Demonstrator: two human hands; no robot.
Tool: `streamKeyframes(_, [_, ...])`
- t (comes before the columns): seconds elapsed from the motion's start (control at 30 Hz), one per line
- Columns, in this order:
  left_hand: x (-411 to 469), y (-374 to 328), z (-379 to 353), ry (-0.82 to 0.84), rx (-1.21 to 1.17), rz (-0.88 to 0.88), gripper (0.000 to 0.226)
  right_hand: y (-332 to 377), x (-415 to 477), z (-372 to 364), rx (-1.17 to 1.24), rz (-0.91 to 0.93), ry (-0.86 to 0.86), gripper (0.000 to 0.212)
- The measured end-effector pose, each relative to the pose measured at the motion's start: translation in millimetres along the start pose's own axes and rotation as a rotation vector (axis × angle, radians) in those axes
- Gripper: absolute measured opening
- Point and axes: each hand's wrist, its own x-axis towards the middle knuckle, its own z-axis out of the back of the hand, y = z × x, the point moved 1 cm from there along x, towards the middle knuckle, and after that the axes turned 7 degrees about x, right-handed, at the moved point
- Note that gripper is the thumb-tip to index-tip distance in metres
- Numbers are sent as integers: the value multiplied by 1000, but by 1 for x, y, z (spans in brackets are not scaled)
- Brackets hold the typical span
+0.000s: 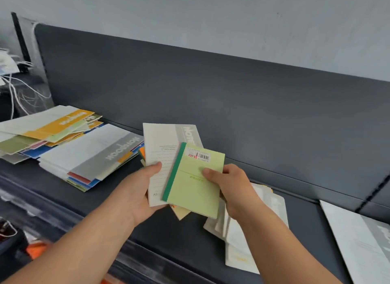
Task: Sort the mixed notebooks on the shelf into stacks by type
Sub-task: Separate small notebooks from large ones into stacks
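my left hand (pixel 145 190) grips a fanned bunch (pixel 181 213) topped by a white notebook (pixel 162 148); my right hand (pixel 230 186) pinches the matte green notebook (pixel 194 186), dark-green spine, above the shelf (pixel 168 231). bare dark shelf lies between the left piles (pixel 88 157) and a pale stack (pixel 238 247) beneath my right wrist.

"A5" on white notebook (pixel 160 140); "Notebook" on stack (pixel 101 155)

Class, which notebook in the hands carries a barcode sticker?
The light green notebook with the dark green spine, pinched by the right hand; the white notebook in the left hand has none.
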Motion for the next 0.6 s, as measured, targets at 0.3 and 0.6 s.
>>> streamKeyframes(0.3, [44,-77,90,-165,40,-55,11,45,41,-43,265,-8,-269,19])
streamKeyframes(0.6, [66,-123,127,-91,-3,-147,15,1,57,-85,-229,469,-154,49])
